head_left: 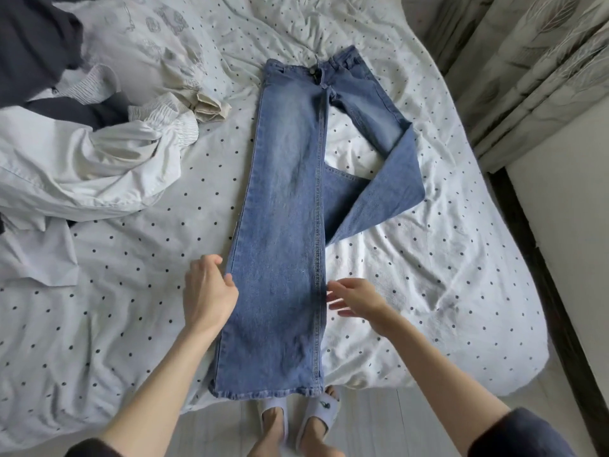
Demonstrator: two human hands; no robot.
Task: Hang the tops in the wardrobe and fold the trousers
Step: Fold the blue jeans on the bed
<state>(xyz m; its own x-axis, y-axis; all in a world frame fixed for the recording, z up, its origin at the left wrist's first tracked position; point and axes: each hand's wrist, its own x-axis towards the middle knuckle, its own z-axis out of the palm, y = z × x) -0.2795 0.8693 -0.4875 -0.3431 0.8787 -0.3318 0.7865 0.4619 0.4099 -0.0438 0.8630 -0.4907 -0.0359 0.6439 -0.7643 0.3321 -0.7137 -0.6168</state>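
Two bare hands are reaching over the white dotted bedsheet [428, 291]. The left hand [207, 291] is lying at the left edge of the blue denim trousers [283, 199], fingers loosely curled, holding nothing. The right hand [357, 298] is hovering at the right seam, fingers spread. One trouser leg is lying straight; the other is bending back under it.

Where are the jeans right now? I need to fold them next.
In the head view, the jeans lie on the dotted bedsheet, centre frame, between both hands, right of the heap of white clothes.
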